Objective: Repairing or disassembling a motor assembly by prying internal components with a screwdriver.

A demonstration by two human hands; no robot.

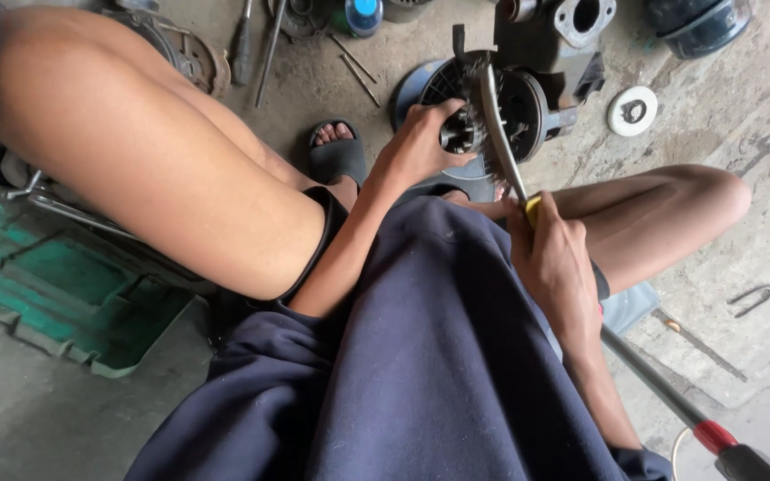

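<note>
Motor part [492, 111] sits on the floor [741, 116] between the knees, its lower edge hidden behind the navy garment [430, 356]. Left hand [421, 147], arm extended forward, grips a small dark toothed piece at its centre; detail unclear. Right hand [554, 263] is closed round a brush [496, 116] handle, bristles against the part.

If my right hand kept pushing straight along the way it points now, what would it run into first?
Most likely the round black ribbed machine part. The right hand points up along the grey-handled wire brush, whose bristles already seem to touch that part, steadied by the left hand. Depth is uncertain.
</note>
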